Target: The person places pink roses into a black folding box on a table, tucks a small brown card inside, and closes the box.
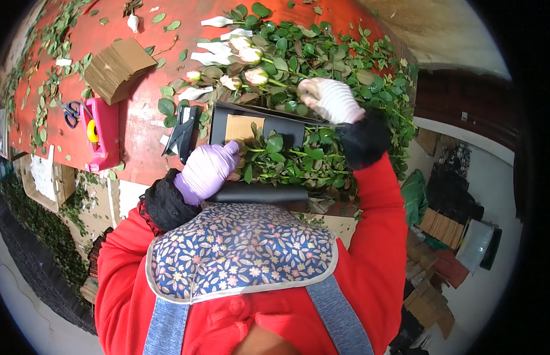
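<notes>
My left hand [208,173], in a lilac glove, lies at the near left edge of a black sheet wrapper [292,133], beside leafy rose stems [279,151]; its fingertips are partly hidden. A brown cardboard piece [245,128] lies on the black sheet. My right hand [330,100], in a pale striped glove, is over the stems at the wrapper's far right edge, its fingers bent; what lies between them is unclear. Pale pink roses [257,76] and buds in white net sleeves [211,58] lie beyond the wrapper. A black stapler [184,133] lies left of it.
On the red table [142,151] are a stack of cardboard pieces [119,69], a pink tape dispenser [102,133] with yellow tape, and scissors [71,114]. Cut rose foliage [372,84] is heaped at the right. A basket [62,182] stands below the table's left side.
</notes>
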Available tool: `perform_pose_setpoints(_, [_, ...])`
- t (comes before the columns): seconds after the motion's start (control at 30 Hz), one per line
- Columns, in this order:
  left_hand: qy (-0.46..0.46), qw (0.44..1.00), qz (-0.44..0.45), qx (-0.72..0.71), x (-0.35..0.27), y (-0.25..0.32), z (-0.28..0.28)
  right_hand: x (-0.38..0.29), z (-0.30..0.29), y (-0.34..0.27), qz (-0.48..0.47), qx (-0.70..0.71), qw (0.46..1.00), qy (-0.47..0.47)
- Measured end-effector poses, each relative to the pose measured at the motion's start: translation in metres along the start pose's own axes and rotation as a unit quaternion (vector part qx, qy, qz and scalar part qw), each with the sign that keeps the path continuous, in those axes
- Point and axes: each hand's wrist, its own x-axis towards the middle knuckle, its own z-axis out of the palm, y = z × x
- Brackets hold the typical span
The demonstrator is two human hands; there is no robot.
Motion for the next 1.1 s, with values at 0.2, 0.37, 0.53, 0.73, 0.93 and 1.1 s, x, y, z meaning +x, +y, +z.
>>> perform_pose_setpoints(0.2, [0.016,0.999,0.0,-0.028,-0.005,-0.007,0.004,-0.074,-0.068,-0.057,-0.022,0.121,0.945,0.303])
perform_pose_setpoints(0.37, [-0.051,0.999,-0.016,-0.008,0.0,0.002,-0.014,-0.1,-0.03,-0.107,-0.163,-0.04,0.971,0.17])
perform_pose_setpoints(0.53, [-0.028,0.995,0.048,0.084,-0.005,-0.009,0.001,-0.075,0.053,-0.08,-0.038,-0.246,0.955,0.161])
perform_pose_setpoints(0.73, [-0.005,0.969,-0.027,-0.245,-0.006,-0.009,0.002,-0.061,0.08,-0.083,-0.026,-0.202,0.979,0.023])
perform_pose_setpoints(0.93, [0.083,0.981,0.031,-0.175,0.002,-0.041,-0.021,-0.059,0.077,-0.08,-0.041,-0.218,0.975,0.019])
perform_pose_setpoints(1.1, [0.137,0.976,0.042,-0.163,0.003,-0.039,-0.029,-0.057,0.08,-0.078,-0.041,-0.209,0.977,0.032])
